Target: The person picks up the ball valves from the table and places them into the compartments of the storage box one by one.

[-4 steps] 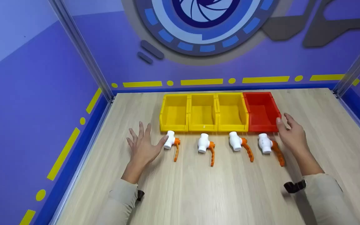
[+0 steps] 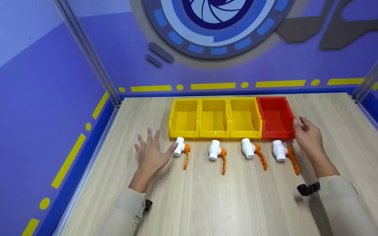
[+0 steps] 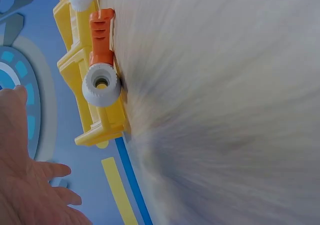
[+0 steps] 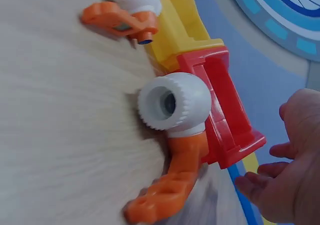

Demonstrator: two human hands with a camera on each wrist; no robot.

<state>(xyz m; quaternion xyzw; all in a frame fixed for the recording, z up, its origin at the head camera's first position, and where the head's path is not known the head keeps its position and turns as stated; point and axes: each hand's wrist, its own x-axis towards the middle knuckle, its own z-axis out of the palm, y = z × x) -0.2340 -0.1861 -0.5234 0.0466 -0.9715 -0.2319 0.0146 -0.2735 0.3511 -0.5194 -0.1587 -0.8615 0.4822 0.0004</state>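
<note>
Several white ball valves with orange lever handles lie in a row on the table. My left hand (image 2: 152, 156) is beside the leftmost valve (image 2: 178, 147), fingers spread, its thumb tip overlapping the white body in the head view. Over at the right, my right hand (image 2: 309, 139) is by the right front corner of the red bin (image 2: 278, 134), fingers loosely bent and holding nothing. The right wrist view puts its fingers (image 4: 255, 182) a little apart from that bin. Just left of this hand lies the rightmost valve (image 2: 279, 150), its handle pointing toward me.
Three yellow bins (image 2: 184, 134) adjoin the red one in a row behind the valves. Two more valves, a middle-left one (image 2: 214, 150) and a middle-right one (image 2: 248, 148), lie between the outer ones. Purple walls (image 2: 208, 73) bound the wooden table (image 2: 208, 203) behind and at the sides.
My right hand has shifted slightly forward along the red bin's right side. The left hand, valves and bins keep their places; the head view itself has moved a touch.
</note>
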